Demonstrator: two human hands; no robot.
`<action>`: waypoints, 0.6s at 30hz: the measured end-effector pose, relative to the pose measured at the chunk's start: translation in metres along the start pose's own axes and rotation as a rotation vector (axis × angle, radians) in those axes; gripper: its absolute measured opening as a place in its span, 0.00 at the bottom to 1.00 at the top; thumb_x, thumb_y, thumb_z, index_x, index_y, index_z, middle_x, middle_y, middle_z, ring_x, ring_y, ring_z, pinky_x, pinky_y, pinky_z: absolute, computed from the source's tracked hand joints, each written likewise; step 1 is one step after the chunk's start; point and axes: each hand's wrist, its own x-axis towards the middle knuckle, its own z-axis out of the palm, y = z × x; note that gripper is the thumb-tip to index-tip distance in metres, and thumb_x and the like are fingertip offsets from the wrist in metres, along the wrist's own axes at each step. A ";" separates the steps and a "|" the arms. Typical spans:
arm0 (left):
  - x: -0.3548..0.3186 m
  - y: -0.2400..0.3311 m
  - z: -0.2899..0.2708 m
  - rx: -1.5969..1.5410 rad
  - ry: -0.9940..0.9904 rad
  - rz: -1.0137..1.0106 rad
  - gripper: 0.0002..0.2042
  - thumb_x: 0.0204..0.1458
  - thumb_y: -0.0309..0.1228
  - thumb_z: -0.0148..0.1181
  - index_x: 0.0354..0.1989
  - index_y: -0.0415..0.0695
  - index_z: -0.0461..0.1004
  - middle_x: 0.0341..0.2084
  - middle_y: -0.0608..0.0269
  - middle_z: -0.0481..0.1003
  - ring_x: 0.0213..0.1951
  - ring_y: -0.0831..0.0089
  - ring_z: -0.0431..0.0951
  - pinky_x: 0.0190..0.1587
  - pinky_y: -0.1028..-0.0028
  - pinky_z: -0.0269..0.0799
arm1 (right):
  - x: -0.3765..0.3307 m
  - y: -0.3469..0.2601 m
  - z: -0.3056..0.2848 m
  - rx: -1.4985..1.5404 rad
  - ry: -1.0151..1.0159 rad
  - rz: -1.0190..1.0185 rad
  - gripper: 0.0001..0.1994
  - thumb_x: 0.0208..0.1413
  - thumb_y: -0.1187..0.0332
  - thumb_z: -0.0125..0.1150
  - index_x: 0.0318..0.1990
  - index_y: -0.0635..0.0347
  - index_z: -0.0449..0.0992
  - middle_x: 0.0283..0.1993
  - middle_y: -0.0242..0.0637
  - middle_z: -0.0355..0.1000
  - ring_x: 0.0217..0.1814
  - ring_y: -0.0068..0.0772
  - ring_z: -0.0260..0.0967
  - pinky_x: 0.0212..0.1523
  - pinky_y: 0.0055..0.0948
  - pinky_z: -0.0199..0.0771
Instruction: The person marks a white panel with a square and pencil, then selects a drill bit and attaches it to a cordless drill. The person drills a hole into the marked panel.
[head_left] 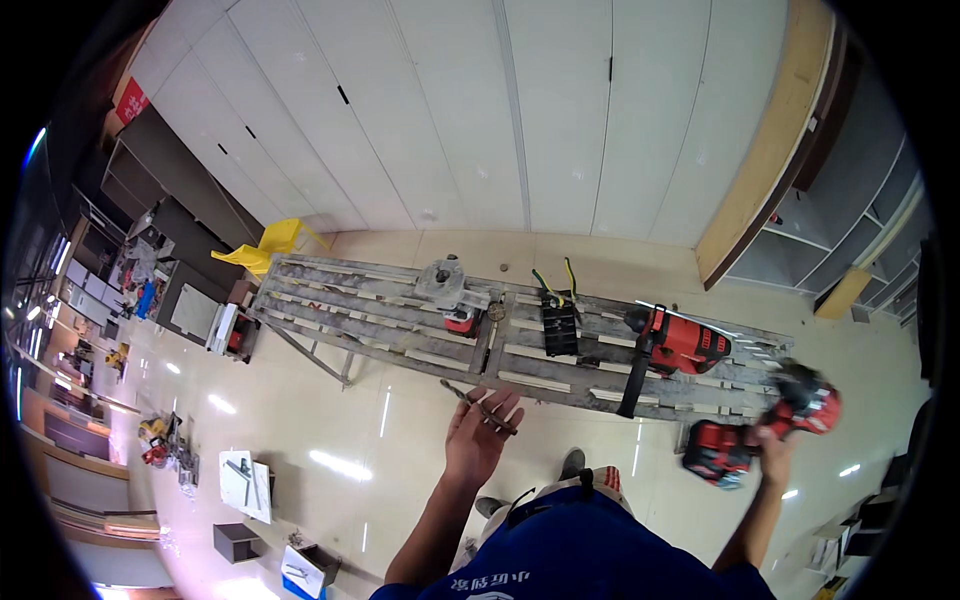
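Across the fingers of my left hand [476,440] lies a dark spiral drill bit [468,396], held in front of the bench's near edge. My right hand [776,455] grips a red and black cordless drill [808,402] by its handle, beyond the bench's right end. Motion blurs the tool's front, and its bulky battery [716,452] hangs at the near left. On the slatted bench [380,335], closest to my right hand, rests a larger red rotary hammer [685,342] with a black side handle [633,385].
A black terminal block [559,325] with yellow-green wires and a grey-red power tool [447,290] lie on the bench. Thin rods [762,346] sit at its right end. A yellow chair [265,246] stands past the left end; white cabinet doors [460,120] line the back.
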 end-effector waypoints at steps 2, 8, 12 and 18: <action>-0.027 0.013 -0.037 -0.132 -0.120 0.041 0.08 0.66 0.35 0.46 0.49 0.51 0.68 0.48 0.54 0.75 0.52 0.59 0.75 0.54 0.56 0.70 | -0.027 -0.014 0.089 0.188 -0.155 0.204 0.28 0.54 0.74 0.64 0.58 0.66 0.55 0.29 0.37 0.71 0.27 0.27 0.71 0.27 0.26 0.73; -0.115 0.078 -0.091 0.032 0.155 0.230 0.13 0.68 0.45 0.41 0.41 0.52 0.68 0.53 0.48 0.73 0.59 0.53 0.71 0.58 0.50 0.68 | -0.112 -0.058 0.323 0.349 -0.995 0.401 0.06 0.55 0.73 0.66 0.37 0.60 0.74 0.28 0.30 0.73 0.28 0.22 0.72 0.30 0.26 0.74; -0.170 0.137 -0.127 -0.017 0.305 0.459 0.11 0.68 0.39 0.43 0.36 0.46 0.64 0.56 0.41 0.69 0.62 0.48 0.66 0.57 0.47 0.69 | -0.187 -0.092 0.427 0.319 -1.397 0.118 0.11 0.51 0.69 0.71 0.38 0.57 0.75 0.33 0.30 0.75 0.34 0.23 0.73 0.36 0.28 0.75; -0.226 0.195 -0.193 -0.181 0.277 0.764 0.10 0.66 0.28 0.50 0.31 0.49 0.60 0.30 0.63 0.65 0.37 0.70 0.66 0.48 0.63 0.68 | -0.257 -0.137 0.524 0.462 -1.774 0.138 0.15 0.49 0.65 0.74 0.41 0.56 0.75 0.38 0.30 0.76 0.39 0.22 0.73 0.40 0.29 0.76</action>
